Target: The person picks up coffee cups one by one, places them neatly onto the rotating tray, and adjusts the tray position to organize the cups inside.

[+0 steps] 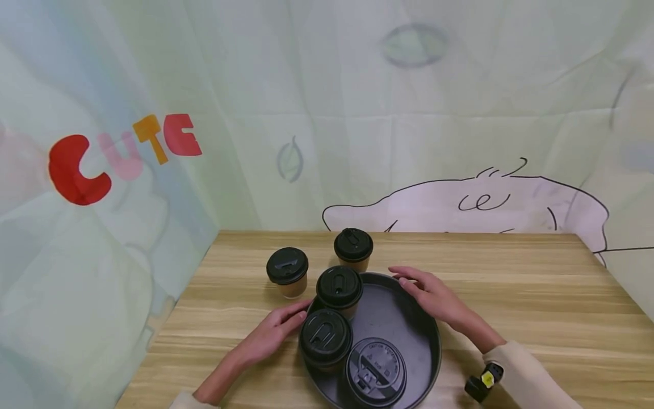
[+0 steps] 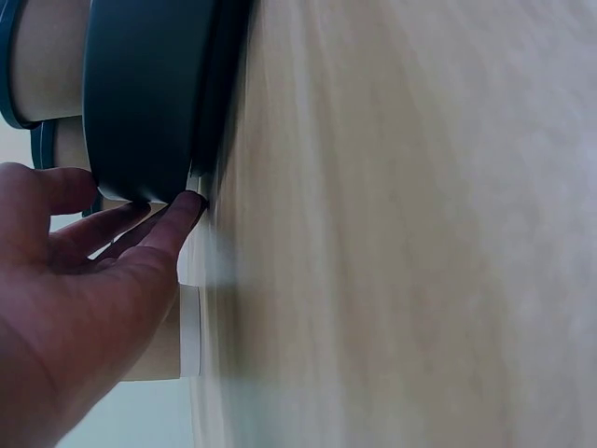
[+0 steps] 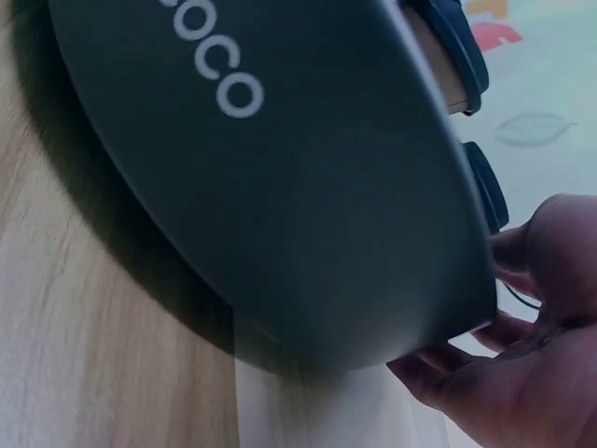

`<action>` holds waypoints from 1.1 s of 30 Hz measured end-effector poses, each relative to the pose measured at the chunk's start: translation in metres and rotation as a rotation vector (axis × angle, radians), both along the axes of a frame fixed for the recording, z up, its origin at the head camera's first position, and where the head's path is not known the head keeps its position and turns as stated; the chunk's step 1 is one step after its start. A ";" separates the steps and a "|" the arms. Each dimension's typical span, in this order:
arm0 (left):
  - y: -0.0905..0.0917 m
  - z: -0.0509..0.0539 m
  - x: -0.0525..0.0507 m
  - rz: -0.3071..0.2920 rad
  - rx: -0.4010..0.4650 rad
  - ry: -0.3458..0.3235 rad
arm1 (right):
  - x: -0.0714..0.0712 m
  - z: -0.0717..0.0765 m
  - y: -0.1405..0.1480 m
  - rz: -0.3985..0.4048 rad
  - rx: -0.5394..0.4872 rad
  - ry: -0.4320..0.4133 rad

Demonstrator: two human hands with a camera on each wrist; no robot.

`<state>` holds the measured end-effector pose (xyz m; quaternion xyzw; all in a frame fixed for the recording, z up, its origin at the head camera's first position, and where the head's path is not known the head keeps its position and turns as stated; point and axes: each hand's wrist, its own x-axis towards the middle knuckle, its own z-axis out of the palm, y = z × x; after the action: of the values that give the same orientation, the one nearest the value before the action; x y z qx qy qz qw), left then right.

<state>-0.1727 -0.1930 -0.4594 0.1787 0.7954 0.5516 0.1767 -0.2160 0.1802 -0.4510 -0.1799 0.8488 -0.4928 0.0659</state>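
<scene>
Between the two hands is a round black tray (image 1: 395, 321) with a raised side. White lettering shows on that side in the right wrist view. Three paper cups with black lids, one at the back left (image 1: 339, 288), one at the left (image 1: 325, 339) and one at the front (image 1: 376, 372), stand upright in it. My left hand (image 1: 268, 338) holds the tray's left side, fingertips at the lower edge and thumb against the wall (image 2: 145, 103). At the far right, my right hand (image 1: 436, 298) grips the tray, thumb near the rim and fingers at the bottom edge.
Two more black-lidded paper cups stand on the wooden table (image 1: 531, 295) beyond the tray, one at the left (image 1: 288, 272) and one behind (image 1: 353, 250). A printed curtain (image 1: 245, 113) hangs along the table's back and left edges.
</scene>
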 end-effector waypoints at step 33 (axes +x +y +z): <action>0.000 0.000 0.001 -0.018 -0.007 0.016 | 0.004 -0.002 0.002 -0.016 0.016 -0.045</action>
<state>-0.1719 -0.1932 -0.4590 0.1898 0.7972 0.5455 0.1759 -0.2122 0.1819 -0.4527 -0.1613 0.8524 -0.4906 0.0823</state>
